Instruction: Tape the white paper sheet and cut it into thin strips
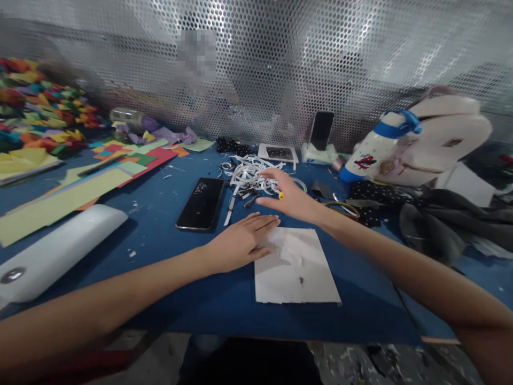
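My left hand (pixel 242 240) lies with fingers stretched out over the upper left edge of a square white sheet of paper (pixel 296 283). A small dark speck and a small pale bit lie on that sheet. Beyond it, my right hand (pixel 292 198) reaches over the near right side of a tangled pile of thin white strips (pixel 250 174), its thumb and fingers apart. A small yellow spot (pixel 281 195) shows by its fingers; I cannot tell what it is. Beside the pile lies a slim blade-like tool (pixel 230 210), and a black phone (pixel 201 204) rests left of my hands.
Coloured paper sheets (pixel 80 195) and a heap of folded paper pieces (pixel 36 107) fill the left. A white rounded device (pixel 64 251) lies nearer. Rightward stand a bottle (pixel 372 144), a pale backpack (pixel 444 139) and dark cloth (pixel 436 224). A phone (pixel 321 131) stands before the perforated metal wall (pixel 260 69).
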The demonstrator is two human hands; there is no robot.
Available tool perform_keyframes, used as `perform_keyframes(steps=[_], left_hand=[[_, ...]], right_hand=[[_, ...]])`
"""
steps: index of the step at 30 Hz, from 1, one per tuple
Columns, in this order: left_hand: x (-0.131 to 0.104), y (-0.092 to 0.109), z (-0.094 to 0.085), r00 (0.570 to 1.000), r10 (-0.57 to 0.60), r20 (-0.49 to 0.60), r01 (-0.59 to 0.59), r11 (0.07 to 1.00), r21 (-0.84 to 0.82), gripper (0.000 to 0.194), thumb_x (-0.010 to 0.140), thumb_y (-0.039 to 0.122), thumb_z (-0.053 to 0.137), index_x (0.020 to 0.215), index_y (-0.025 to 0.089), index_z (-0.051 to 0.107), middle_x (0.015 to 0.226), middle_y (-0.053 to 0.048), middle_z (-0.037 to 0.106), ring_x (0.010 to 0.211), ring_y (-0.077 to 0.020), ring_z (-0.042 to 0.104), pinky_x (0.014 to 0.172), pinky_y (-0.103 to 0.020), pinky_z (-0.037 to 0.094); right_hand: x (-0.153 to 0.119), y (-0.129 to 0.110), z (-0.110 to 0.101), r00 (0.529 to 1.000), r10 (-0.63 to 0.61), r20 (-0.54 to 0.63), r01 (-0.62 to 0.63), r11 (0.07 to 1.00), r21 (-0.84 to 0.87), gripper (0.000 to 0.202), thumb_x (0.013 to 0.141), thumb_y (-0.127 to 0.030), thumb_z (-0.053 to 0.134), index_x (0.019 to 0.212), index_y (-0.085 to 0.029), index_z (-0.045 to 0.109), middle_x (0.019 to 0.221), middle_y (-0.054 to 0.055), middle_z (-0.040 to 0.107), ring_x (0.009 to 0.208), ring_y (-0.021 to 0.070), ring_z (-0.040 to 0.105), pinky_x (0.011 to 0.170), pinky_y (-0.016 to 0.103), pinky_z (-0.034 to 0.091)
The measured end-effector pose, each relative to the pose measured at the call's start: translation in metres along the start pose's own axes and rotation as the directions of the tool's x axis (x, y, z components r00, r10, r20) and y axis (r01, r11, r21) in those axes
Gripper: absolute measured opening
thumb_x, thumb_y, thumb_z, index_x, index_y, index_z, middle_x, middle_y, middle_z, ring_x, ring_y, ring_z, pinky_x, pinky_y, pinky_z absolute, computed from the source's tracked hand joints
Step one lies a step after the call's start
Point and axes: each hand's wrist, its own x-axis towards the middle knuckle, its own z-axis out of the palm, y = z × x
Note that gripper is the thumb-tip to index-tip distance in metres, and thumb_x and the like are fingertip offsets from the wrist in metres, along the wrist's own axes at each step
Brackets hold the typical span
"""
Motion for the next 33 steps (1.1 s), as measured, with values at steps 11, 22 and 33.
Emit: perform_keyframes(steps=[11, 22, 33], left_hand=[[-0.005, -0.003, 0.007, 0.999, 0.035, -0.026, -0.035, 0.999, 0.007, 0.060, 0.102, 0.051, 0.041, 0.148, 0.012, 0.034, 0.149, -0.018, 0.043, 0.141, -0.0318, 0.037, 0.113, -0.045, 0.035], [-0.004, -0.001, 0.006, 0.997, 0.040, -0.068, -0.040, 0.999, 0.003, 0.053, 0.101, 0.049, 0.044, 0.140, 0.013, 0.043, 0.143, -0.017, 0.050, 0.137, -0.0319, 0.042, 0.111, -0.045, 0.038], [-0.004, 0.000, 0.003, 0.996, 0.034, -0.078, -0.034, 0.999, -0.005, 0.048, 0.101, 0.046, 0.047, 0.133, 0.011, 0.051, 0.133, -0.018, 0.057, 0.130, -0.0325, 0.050, 0.108, -0.045, 0.041]], right_hand=[[0.107, -0.040, 0.105, 0.976, 0.112, 0.186, -0.106, 0.993, -0.043, 0.128, 0.059, -0.061, 0.082, 0.156, -0.023, 0.008, 0.164, 0.016, 0.002, 0.150, 0.0408, -0.007, 0.119, 0.060, 0.008], [0.109, -0.037, 0.107, 0.958, 0.134, 0.255, -0.121, 0.991, -0.064, 0.130, 0.061, -0.062, 0.081, 0.156, -0.025, 0.001, 0.165, 0.016, -0.007, 0.150, 0.0398, -0.012, 0.118, 0.063, 0.005], [0.106, -0.043, 0.103, 0.955, 0.123, 0.269, -0.100, 0.990, -0.100, 0.127, 0.065, -0.060, 0.081, 0.158, -0.020, 0.005, 0.164, 0.021, -0.004, 0.150, 0.0407, -0.006, 0.117, 0.062, 0.014]])
